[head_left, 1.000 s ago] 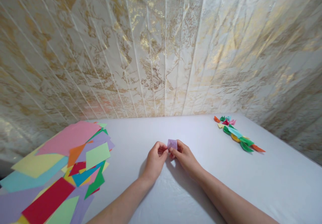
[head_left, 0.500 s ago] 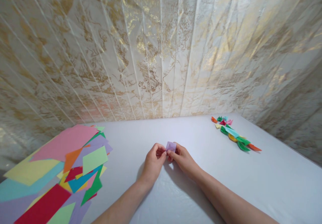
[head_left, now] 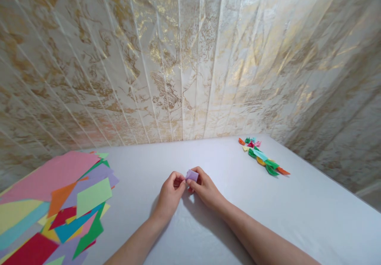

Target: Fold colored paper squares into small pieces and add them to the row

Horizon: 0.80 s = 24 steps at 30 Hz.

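A small purple piece of folded paper (head_left: 193, 175) is held just over the white table, between both hands. My right hand (head_left: 203, 185) pinches it with the thumb in front and the fingers behind. On its lower left corner, my left hand (head_left: 172, 187) closes thumb and fingertips in a pinch. The paper's lower edge is partly hidden by the thumbs, so its folds there cannot be made out.
Loose coloured paper sheets, among them a pale green piece (head_left: 94, 196) and a large pink sheet (head_left: 56, 175), overlap on the left of the table (head_left: 143, 158). Small folded paper pieces (head_left: 261, 156) lie in a row at the back right. A gold-patterned curtain (head_left: 166, 78) hangs behind.
The view has turned slightly right, so everything sits further left. The purple paper has tilted a little between the fingers; both hands keep their pinch.
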Each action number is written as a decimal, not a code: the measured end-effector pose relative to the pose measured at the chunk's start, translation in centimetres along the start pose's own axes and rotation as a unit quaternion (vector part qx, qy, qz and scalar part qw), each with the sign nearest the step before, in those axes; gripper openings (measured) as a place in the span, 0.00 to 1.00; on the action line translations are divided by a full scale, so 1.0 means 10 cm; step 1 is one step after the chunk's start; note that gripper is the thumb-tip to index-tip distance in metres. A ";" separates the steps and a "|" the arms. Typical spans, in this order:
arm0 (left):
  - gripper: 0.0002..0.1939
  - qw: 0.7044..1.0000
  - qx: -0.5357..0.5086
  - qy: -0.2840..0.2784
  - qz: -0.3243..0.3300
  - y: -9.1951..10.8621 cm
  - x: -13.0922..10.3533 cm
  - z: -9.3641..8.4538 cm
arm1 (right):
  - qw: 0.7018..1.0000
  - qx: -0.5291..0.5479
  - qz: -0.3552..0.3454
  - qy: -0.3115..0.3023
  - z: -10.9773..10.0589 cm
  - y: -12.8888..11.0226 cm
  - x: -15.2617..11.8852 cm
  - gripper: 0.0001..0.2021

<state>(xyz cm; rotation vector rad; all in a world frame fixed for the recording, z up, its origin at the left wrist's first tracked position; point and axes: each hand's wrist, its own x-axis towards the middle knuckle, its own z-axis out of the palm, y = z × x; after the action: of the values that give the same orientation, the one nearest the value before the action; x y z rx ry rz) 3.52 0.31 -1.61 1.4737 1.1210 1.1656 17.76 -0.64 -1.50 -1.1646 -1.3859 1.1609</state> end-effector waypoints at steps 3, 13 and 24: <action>0.04 0.999 0.034 0.010 0.007 0.02 -0.02 -0.01 | 0.998 -0.046 -0.024 0.037 -0.01 -0.02 -0.02 0.20; 0.04 1.000 -0.011 0.007 -0.012 -0.08 0.05 -0.03 | 0.992 -0.100 -0.065 0.026 -0.04 0.02 -0.01 0.07; 0.10 0.995 -0.080 0.004 -0.066 -0.03 0.04 -0.03 | 0.998 -0.039 -0.041 0.014 0.00 0.02 -0.01 0.03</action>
<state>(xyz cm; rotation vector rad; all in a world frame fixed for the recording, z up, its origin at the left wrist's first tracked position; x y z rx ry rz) 3.27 0.80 -1.80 1.2542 1.0879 1.1428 17.79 -0.76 -1.73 -1.1625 -1.4552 1.0368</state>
